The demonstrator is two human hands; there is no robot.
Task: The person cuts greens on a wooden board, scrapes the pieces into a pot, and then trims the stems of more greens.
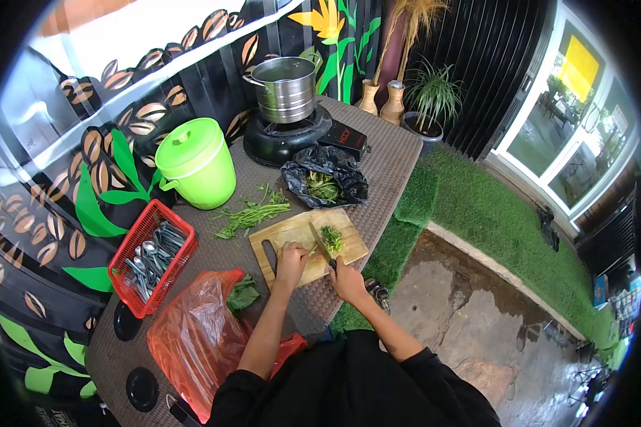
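"What is grasped?"

"The knife [319, 238], by the right grip [347, 280]; on the cutting board [285, 231], the left grip's [292, 263] closure cannot be told."

"Beyond?"

"Chopped greens [332, 240] are heaped right of the knife; leafy stems [256, 215] are laid on the bench [388, 149]."

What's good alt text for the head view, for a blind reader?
Someone's right hand holds a knife beside chopped greens on a wooden board, the left hand close by. Nearby: uncut stems, a black bag, a green bucket, a pot on a stove, a red basket of cutlery.
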